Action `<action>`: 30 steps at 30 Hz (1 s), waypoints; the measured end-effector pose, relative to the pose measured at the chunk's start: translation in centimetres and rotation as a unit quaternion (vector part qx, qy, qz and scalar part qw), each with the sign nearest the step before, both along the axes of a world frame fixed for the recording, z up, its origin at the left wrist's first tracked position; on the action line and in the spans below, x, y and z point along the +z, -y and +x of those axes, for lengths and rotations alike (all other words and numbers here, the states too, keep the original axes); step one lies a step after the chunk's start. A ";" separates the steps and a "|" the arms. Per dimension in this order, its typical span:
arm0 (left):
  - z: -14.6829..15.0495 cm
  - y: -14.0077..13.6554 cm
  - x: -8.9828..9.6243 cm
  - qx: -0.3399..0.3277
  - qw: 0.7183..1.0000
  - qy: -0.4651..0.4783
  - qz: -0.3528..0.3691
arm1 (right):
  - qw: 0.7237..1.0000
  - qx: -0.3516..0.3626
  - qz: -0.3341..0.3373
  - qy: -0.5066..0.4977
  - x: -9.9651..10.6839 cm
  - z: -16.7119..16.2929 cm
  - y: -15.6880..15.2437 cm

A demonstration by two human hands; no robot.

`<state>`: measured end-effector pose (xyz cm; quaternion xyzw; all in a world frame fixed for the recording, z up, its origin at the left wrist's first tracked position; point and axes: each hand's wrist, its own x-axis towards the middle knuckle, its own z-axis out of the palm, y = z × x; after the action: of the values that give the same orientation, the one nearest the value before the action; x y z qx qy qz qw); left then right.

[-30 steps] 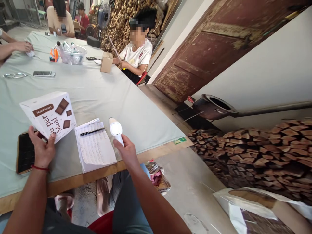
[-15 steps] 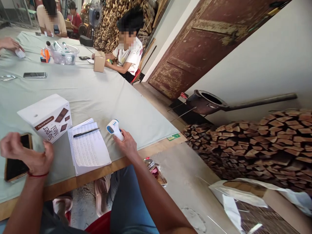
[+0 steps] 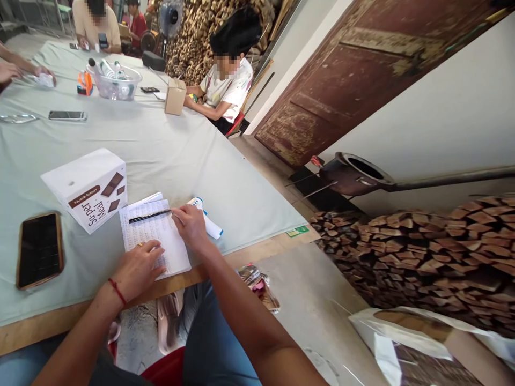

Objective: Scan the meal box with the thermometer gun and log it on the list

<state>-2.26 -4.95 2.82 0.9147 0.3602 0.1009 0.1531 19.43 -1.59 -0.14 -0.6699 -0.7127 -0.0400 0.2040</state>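
My left hand lies on the lower left part of the written sheets, fingers stretched out, a red string round its wrist. A black pen rests across the top of the paper. At its right end, the fingers of my right hand are closed on the tip. Just beyond that hand a white and blue infrared thermometer lies on the cloth, partly hidden by the hand. To the left of the sheets stand a white folded carton with brown print and a phone lying flat.
Farther up the cloth-covered table are a clear basket of bottles, an orange tape dispenser, a small cardboard box and another phone. Other people sit around it. Stacked firewood lines the right side.
My right hand has let go of the thermometer, now lying on the table, and moved left to the pen. My left hand has come down from beside the phone onto the paper.
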 end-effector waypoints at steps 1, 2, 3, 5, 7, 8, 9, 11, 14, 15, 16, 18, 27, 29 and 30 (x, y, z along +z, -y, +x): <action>0.3 0.4 0.4 -0.005 1.000 -0.026 0.000 | 1.000 0.003 -0.018 0.006 0.1 -0.7 -0.8; 0.5 0.7 0.8 -0.007 0.999 -0.046 0.002 | 0.999 0.003 -0.035 0.012 0.2 -1.3 -1.6; 0.7 0.9 1.1 -0.007 0.998 -0.061 0.005 | 0.999 0.004 -0.050 0.019 0.3 -1.7 -2.2; 0.9 1.2 1.3 -0.005 0.997 -0.079 0.007 | 0.997 0.019 -0.073 0.032 0.5 -1.9 -3.0; 1.0 1.3 1.2 -0.001 0.997 -0.083 0.007 | 0.995 0.053 -0.084 0.029 0.8 -1.5 -3.0; 1.1 1.3 1.1 0.001 0.997 -0.081 0.009 | 0.994 0.071 -0.079 0.013 1.0 -1.3 -2.7; 1.1 1.4 1.0 0.002 0.997 -0.079 0.010 | 0.994 0.087 -0.066 -0.019 1.1 -1.0 -2.3; 1.2 1.4 0.8 0.003 0.997 -0.076 0.013 | 0.987 0.091 -0.013 -0.135 1.1 -0.9 -1.2; 1.5 1.4 0.8 0.000 0.996 -0.085 0.016 | 0.925 0.044 0.039 -0.375 0.7 -1.4 0.5; 1.6 1.4 0.8 -0.001 0.996 -0.090 0.016 | 0.895 0.034 0.031 -0.444 0.4 -1.8 0.9; 1.6 1.3 0.9 -0.002 0.995 -0.094 0.015 | 0.867 0.031 0.014 -0.497 0.2 -2.1 1.3; 1.7 1.3 0.9 -0.005 0.995 -0.095 0.013 | 0.831 0.035 -0.019 -0.555 -0.3 -2.7 1.8; 1.7 1.3 0.5 -0.005 0.997 -0.078 0.006 | 0.843 -0.021 -0.010 -0.538 -1.4 -3.0 2.4; 1.7 1.3 0.5 -0.005 0.997 -0.074 0.005 | 0.849 -0.013 -0.013 -0.528 -1.5 -3.0 2.5; 1.7 1.3 0.5 -0.005 0.997 -0.072 0.005 | 0.852 -0.010 -0.015 -0.523 -1.5 -3.0 2.5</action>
<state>-0.59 -6.24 3.31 0.9222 0.3649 0.0352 0.1229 16.43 -4.08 -1.62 -0.6023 -0.4942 0.3249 0.5362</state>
